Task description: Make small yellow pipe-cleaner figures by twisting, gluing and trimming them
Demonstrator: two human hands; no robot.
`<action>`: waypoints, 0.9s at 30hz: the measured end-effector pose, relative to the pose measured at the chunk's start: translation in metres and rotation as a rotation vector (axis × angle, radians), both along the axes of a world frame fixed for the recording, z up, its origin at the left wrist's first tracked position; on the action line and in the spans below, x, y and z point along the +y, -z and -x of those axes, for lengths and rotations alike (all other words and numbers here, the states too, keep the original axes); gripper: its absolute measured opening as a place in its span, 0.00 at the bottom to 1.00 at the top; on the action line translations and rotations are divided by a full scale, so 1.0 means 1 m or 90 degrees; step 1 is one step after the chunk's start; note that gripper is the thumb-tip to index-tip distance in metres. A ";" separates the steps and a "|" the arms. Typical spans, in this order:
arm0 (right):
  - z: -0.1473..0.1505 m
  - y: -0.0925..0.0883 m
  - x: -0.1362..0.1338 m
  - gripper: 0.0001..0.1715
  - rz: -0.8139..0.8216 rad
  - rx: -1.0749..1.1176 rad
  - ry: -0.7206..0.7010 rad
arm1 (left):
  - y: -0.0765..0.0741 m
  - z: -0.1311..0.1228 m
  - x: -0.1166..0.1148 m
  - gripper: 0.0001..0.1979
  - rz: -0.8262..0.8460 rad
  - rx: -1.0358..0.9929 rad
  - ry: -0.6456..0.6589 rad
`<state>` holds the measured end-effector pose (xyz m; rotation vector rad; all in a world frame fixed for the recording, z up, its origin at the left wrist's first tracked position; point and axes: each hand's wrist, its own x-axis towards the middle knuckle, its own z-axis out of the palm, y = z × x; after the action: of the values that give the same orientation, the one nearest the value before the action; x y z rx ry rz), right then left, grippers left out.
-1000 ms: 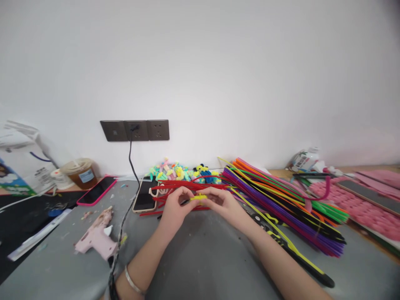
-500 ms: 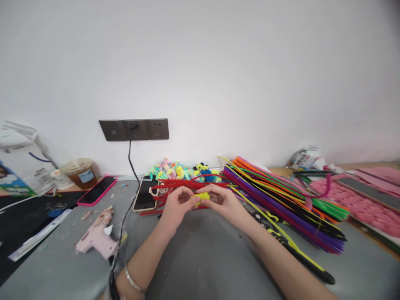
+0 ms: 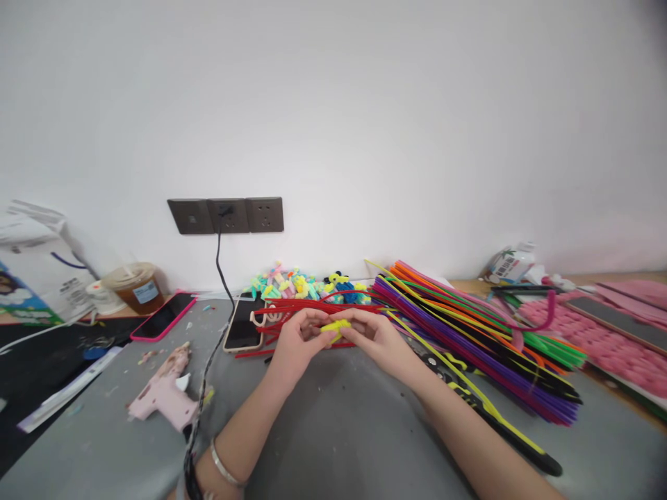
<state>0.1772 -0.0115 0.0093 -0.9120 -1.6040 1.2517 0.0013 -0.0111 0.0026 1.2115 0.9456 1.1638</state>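
A small wound yellow pipe-cleaner piece (image 3: 338,327) is pinched between my two hands above the grey mat. My left hand (image 3: 298,345) has its thumb and fingers closed on the piece's left end. From the other side, my right hand (image 3: 383,342) grips the right end; its curled fingers hide part of the piece. Just behind the hands lie red pipe cleaners (image 3: 307,303), and beyond them a pile of pastel pipe-cleaner pieces (image 3: 286,283) next to a blue and yellow figure (image 3: 341,283).
A thick bundle of coloured pipe cleaners (image 3: 469,333) and black-handled pliers (image 3: 521,434) are at the right. On the left are a pink glue gun (image 3: 165,399), its black cord (image 3: 208,361), a pink-cased phone (image 3: 164,317), a second phone (image 3: 244,325) and a drink cup (image 3: 140,288).
The yellow piece has turned a little between my fingers, and its left end now shows longer. Both hands keep their hold. The whole view has shifted slightly.
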 end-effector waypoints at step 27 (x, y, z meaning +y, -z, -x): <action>-0.004 0.000 0.002 0.17 0.018 0.040 0.026 | 0.006 0.000 -0.001 0.09 -0.209 0.067 -0.002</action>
<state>0.1809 -0.0096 0.0095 -0.9094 -1.5155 1.2647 0.0010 -0.0122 -0.0035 1.5465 0.8541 1.3030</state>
